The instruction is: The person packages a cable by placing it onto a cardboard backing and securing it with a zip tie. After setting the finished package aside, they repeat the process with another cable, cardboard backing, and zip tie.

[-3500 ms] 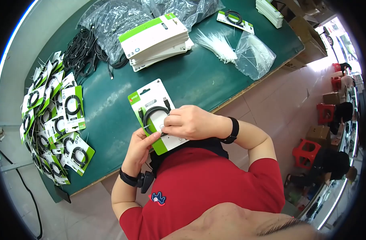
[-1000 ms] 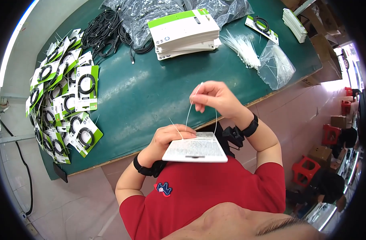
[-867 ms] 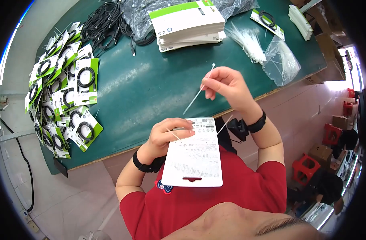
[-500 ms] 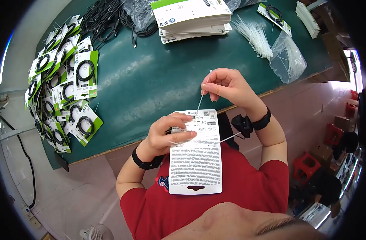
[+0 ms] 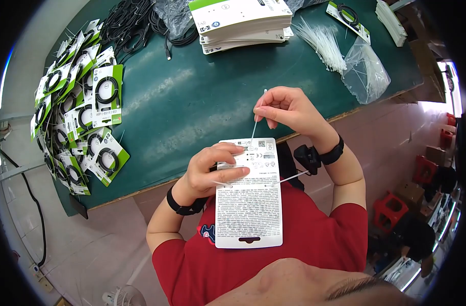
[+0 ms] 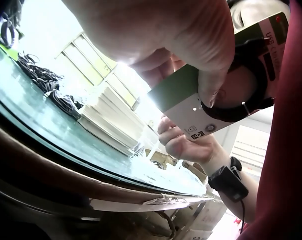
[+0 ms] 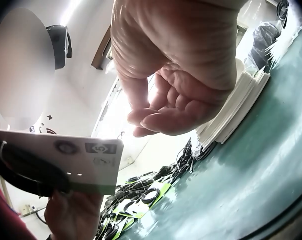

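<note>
In the head view the left hand grips a printed card, its text side up, at the card's left edge. White ties stick out at both sides of the card. Above its far edge, the right hand pinches a thin white cable tie between thumb and forefinger; the tie's lower end meets the card near the left fingertips. The left wrist view shows a black coiled cable on the card's other face, with the left thumb pressing beside it.
Carded cables lie heaped at the table's left. Loose black cables, a stack of cards, white ties and a clear bag lie along the far side. A single carded cable is at the far right.
The card has been turned from its cable face to its text face. The right hand has left the card's front and now holds a tie at its far edge. In the last half second little has moved.
</note>
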